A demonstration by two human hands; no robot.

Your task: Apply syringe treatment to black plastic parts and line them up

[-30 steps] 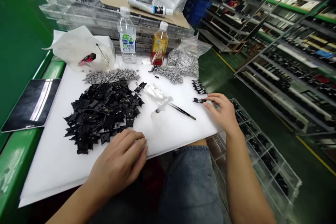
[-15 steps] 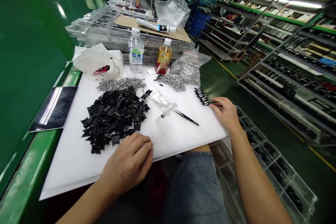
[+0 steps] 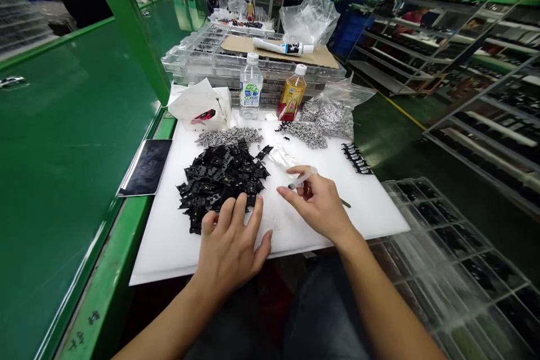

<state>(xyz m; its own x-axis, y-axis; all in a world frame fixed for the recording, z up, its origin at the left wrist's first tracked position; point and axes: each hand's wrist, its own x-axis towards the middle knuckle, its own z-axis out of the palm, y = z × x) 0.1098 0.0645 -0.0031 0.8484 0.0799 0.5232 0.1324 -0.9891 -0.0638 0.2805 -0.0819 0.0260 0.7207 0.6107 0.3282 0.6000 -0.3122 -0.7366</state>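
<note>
My right hand [image 3: 318, 205] is shut on a clear plastic syringe [image 3: 302, 178], pinched between thumb and fingers above the white cutting board [image 3: 169, 253]. Black tweezers [image 3: 346, 203] lie mostly hidden beneath that hand. My left hand [image 3: 230, 242] rests open, fingers spread, against the near edge of a heap of black plastic parts [image 3: 221, 183]. A crumpled clear plastic film [image 3: 280, 156] lies just beyond the syringe. Further back are a heap of small grey parts [image 3: 229, 136] and a short row of black parts [image 3: 356, 158].
A bag of silver parts [image 3: 331, 112], a water bottle [image 3: 251, 86] and a tea bottle [image 3: 292, 93] stand behind the board. A tablet [image 3: 146, 167] lies at left. Stacked clear trays [image 3: 253, 67] stand behind, another tray [image 3: 447, 253] at right, beside shelving.
My right hand has moved left from the black parts row and picked up the syringe. My left fingers have spread. The view has swung, shifting the board toward the middle.
</note>
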